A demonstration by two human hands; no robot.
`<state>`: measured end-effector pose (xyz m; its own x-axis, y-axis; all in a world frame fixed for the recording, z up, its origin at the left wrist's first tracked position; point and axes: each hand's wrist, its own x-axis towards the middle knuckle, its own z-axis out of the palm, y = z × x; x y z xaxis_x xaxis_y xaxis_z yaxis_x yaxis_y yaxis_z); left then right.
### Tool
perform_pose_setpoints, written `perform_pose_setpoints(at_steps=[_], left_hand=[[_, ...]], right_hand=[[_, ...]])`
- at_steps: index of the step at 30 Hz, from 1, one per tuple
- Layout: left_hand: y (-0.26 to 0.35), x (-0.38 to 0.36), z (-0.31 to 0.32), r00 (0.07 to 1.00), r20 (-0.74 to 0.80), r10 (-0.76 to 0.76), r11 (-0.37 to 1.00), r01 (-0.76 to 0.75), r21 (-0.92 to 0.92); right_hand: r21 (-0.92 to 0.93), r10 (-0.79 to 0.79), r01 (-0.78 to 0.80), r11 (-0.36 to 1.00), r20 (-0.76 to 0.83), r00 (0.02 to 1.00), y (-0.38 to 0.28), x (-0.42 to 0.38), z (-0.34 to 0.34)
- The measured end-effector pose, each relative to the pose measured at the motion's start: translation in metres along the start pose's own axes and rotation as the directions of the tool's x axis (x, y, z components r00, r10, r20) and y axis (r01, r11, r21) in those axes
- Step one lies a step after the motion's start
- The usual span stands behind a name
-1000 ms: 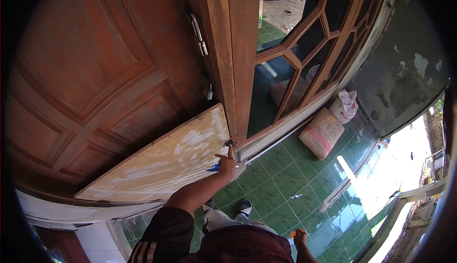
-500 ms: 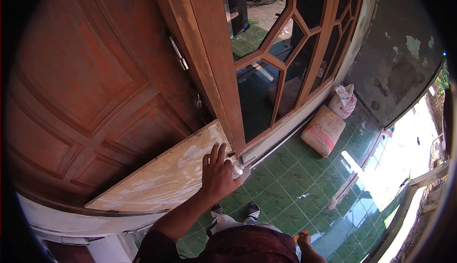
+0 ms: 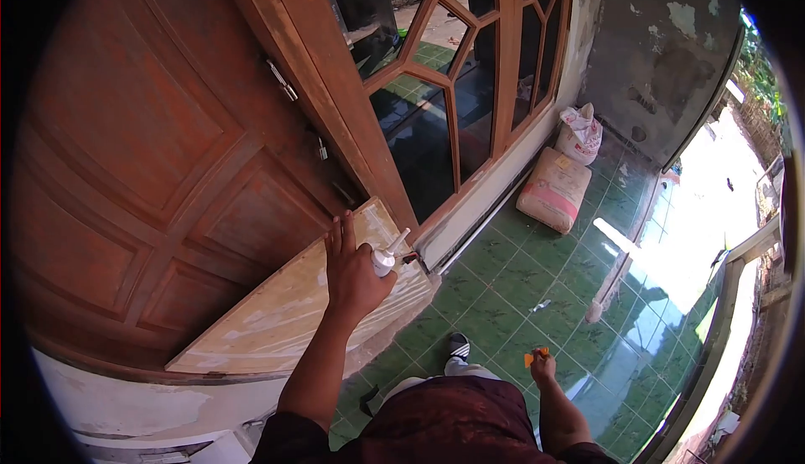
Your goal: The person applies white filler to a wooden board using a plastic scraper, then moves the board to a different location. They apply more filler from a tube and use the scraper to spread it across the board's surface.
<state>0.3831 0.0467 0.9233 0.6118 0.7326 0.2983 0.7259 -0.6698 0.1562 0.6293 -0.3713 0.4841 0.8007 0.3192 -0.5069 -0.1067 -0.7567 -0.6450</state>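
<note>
My left hand (image 3: 355, 278) is gripping a white bottle with a thin nozzle (image 3: 383, 263) between thumb and fingers, with two other fingers stretched out. The nozzle points up and to the right. Behind the hand, a pale wooden board (image 3: 277, 317) smeared with white streaks leans along the foot of a brown panelled door (image 3: 159, 170). Low on the right, my right hand (image 3: 544, 368) is closed round a small orange object (image 3: 530, 359); its kind cannot be made out.
A brown sack with a pink band (image 3: 553, 191) and a white sack (image 3: 580, 137) lie by the wall under the wooden-framed window (image 3: 453, 78). Green tiles (image 3: 495, 321) cover the floor, with a small scrap (image 3: 541, 305) on them. A thin white pipe (image 3: 480, 231) runs along the wall base.
The camera view has turned and shifted. My left hand now shows the bottle and its nozzle more plainly, over the board. My right hand with the orange object has come further into view.
</note>
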Motion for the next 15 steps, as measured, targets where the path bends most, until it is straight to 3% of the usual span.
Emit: perform_pose_setpoints(at_steps=[4, 6, 12, 15], left_hand=[[0.02, -0.042, -0.012, 0.996, 0.04, 0.082, 0.995, -0.079, -0.068], [0.036, -0.063, -0.023, 0.99, 0.087, 0.11, 0.991, -0.104, -0.08], [0.062, -0.129, -0.025, 0.983, 0.026, 0.179, 0.963, -0.17, -0.208], [0.082, -0.163, -0.034, 0.974, -0.014, 0.225, 0.948, -0.223, -0.227]], right_hand=[[-0.075, -0.099, 0.097, 0.992, -0.022, 0.995, 0.022, -0.041, -0.008], [-0.14, -0.033, 0.035, 0.99, 0.013, 0.999, 0.043, -0.073, -0.018], [-0.41, 0.153, -0.095, 0.907, 0.112, 0.982, 0.143, -0.167, -0.063], [-0.46, 0.228, -0.176, 0.87, 0.06, 0.972, 0.191, -0.198, -0.095]])
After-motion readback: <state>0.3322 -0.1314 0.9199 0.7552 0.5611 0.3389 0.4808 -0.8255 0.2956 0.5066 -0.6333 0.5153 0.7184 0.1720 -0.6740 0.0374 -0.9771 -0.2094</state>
